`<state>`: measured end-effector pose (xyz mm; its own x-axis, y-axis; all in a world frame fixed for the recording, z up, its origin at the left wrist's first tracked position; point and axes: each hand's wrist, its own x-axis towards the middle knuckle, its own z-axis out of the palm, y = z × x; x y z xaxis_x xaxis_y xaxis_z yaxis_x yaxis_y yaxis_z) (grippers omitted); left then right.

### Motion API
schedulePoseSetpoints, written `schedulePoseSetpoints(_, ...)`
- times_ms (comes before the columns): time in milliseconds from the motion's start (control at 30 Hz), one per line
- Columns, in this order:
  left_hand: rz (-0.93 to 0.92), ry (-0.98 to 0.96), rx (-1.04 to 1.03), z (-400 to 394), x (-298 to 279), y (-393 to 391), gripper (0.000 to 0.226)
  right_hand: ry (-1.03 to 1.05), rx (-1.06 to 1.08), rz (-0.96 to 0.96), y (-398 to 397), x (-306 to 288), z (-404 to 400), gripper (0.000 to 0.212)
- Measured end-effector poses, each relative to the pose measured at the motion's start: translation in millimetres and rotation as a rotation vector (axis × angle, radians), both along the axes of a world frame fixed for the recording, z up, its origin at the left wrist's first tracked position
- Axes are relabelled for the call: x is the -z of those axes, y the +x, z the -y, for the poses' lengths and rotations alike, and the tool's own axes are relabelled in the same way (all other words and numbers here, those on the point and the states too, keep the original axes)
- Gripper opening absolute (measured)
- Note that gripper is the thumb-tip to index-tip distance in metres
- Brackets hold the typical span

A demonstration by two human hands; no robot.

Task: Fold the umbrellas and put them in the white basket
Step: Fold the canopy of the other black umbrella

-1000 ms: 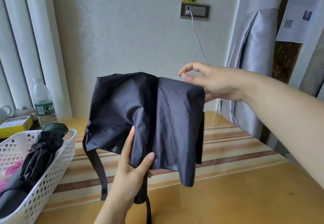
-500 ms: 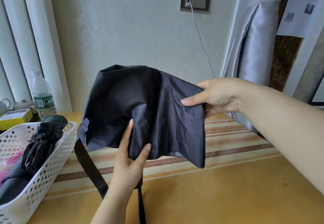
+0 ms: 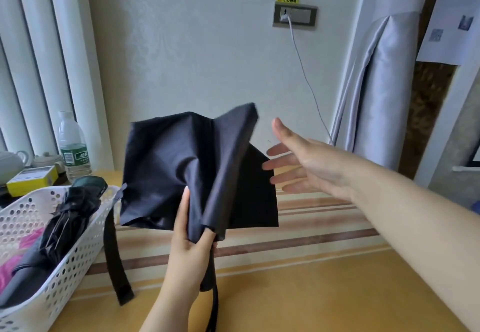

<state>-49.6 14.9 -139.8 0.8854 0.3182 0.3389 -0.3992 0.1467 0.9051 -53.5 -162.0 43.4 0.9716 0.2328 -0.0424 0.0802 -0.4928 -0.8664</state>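
- Head view: one black umbrella (image 3: pixel 181 170) is held up over the yellow bench (image 3: pixel 311 292), its fabric loose and one strap (image 3: pixel 114 253) hanging down.
- The left hand (image 3: pixel 191 243) holds it from below, fingers (image 3: pixel 185 201) and thumb pinching the gathered cloth.
- The right hand (image 3: pixel 309 165) hovers just beside the fabric, fingers spread, gripping nothing.
- One white basket (image 3: pixel 65 274) at the left holds one folded dark umbrella (image 3: pixel 59 227) over something pink.
- One water bottle (image 3: pixel 72 147) stands behind it.

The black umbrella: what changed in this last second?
The right hand let go of the black umbrella fabric it was pinching and now hangs open beside it. The left hand still grips the bunched canopy. The white basket and its contents stayed put.
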Motion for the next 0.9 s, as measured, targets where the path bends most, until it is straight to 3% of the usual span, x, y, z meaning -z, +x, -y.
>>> schedulePoseSetpoints(100, 0.082, 0.117, -0.012, 2, -4, -2, 0.072, -0.020, -0.006, -0.002, -1, 3, -17, 0.073)
schedulePoseSetpoints(200, 0.106, 0.163, -0.016, 4, -4, -2, 0.072, -0.076, 0.174, 0.105, 14, 15, -21, 0.055)
schedulePoseSetpoints(300, 0.103, 0.086, -0.008, 3, -7, -3, 0.074, -0.239, 0.306, 0.480, 23, 23, -12, 0.034)
schedulePoseSetpoints(367, 0.059, -0.034, 0.041, 0, -8, -3, 0.073, -0.283, 0.307, 0.821, 25, 27, -6, 0.044)
schedulePoseSetpoints(433, 0.036, -0.126, 0.107, -4, -10, -3, 0.074, -0.211, 0.288, 0.954, 27, 30, 0, 0.045)
schedulePoseSetpoints(500, 0.048, -0.187, 0.162, -5, -11, -5, 0.074, -0.201, 0.232, 0.936, 34, 33, 9, 0.038)
schedulePoseSetpoints(600, 0.071, -0.231, 0.244, -2, -12, -6, 0.072, -0.029, 0.174, 0.813, 48, 32, 14, 0.020)
schedulePoseSetpoints(700, 0.078, -0.207, 0.296, 1, -11, -7, 0.068, 0.198, 0.201, 0.432, 57, 31, 17, 0.009)
schedulePoseSetpoints(800, 0.075, -0.218, 0.320, 2, -12, -7, 0.068, 0.293, 0.211, 0.167, 59, 20, 17, 0.029)
schedulePoseSetpoints(833, 0.070, -0.220, 0.325, 2, -11, -7, 0.068, 0.249, 0.227, 0.226, 61, 17, 16, 0.029)
schedulePoseSetpoints(900, 0.064, -0.238, 0.334, 3, -11, -6, 0.066, 0.072, 0.274, 0.522, 63, 11, 14, 0.029)
